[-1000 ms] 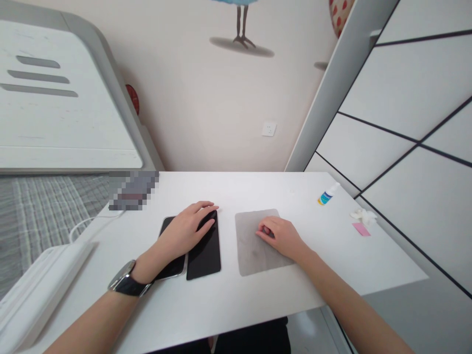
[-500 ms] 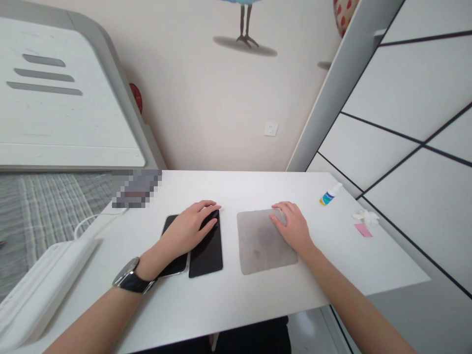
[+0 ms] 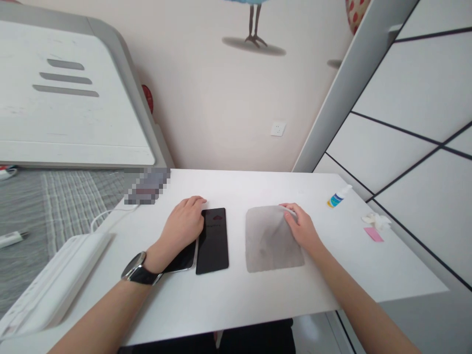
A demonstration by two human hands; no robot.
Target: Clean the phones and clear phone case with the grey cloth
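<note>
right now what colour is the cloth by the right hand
Grey with darker smudges, best seen in the head view: the cloth lies under the right hand.

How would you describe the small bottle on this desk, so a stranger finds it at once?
On the white desk, look right of the grey cloth. Near the far corner is a small bottle, the only one there, with a white top and blue label.

From my screen, the black slab (image 3: 212, 241) reads as smooth, glossy glass, and the phone (image 3: 183, 261) beside it has the same sheen with a bright metal edge. The grey cloth (image 3: 269, 241) looks soft and matt (microfibre, I'd say, though this feed can't settle it). The desk (image 3: 295, 290) is smooth matt white laminate; the small bottle (image 3: 338, 197) is shiny plastic.
</note>
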